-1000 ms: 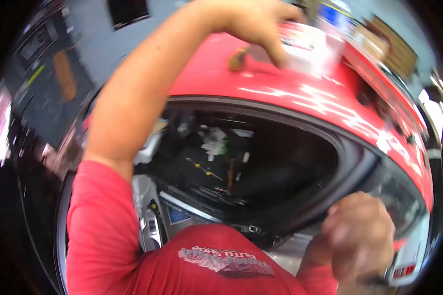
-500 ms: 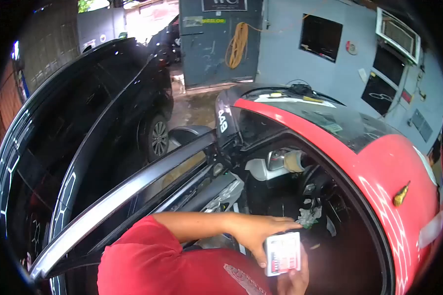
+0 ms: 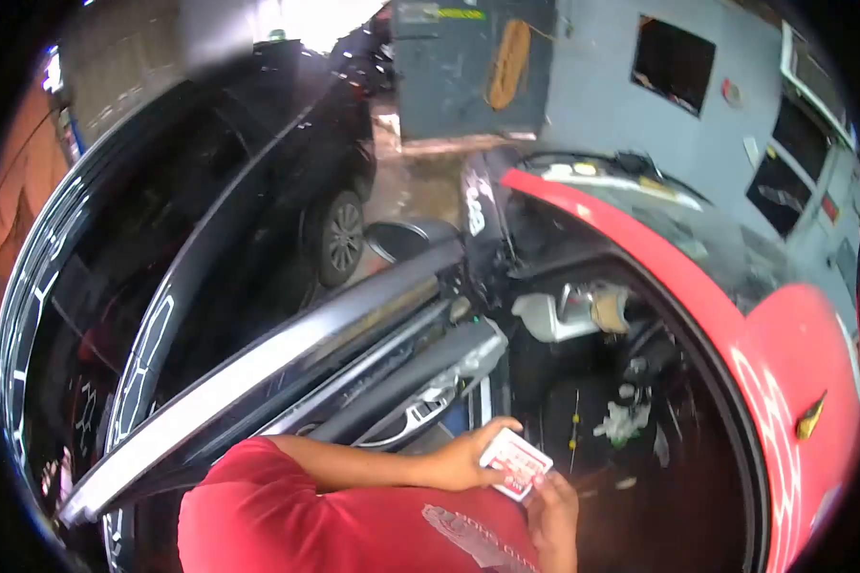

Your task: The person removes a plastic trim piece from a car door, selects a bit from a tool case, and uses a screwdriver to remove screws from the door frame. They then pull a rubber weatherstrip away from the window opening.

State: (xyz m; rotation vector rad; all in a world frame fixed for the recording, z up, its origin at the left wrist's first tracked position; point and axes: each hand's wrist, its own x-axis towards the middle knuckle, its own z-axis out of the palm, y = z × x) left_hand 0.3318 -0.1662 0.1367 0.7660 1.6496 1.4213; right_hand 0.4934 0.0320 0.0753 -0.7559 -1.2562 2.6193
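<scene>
A small white box with red print is held in front of my chest, by the open car doorway. My left hand grips its left side, fingers behind and thumb on the front edge. The fingers of my right hand press on its lower right corner. Beyond the box lies the dark car interior, with crumpled clear plastic and a thin cord with yellow pieces inside.
The open car door is on the left, its mirror beyond. A black car stands farther left. The red roof carries a small gold-coloured object. A coiled hose hangs on the grey door behind.
The box has moved left and down and is now tilted, with both hands moving along with it. The view has shifted, so the cars sit farther right in it.
</scene>
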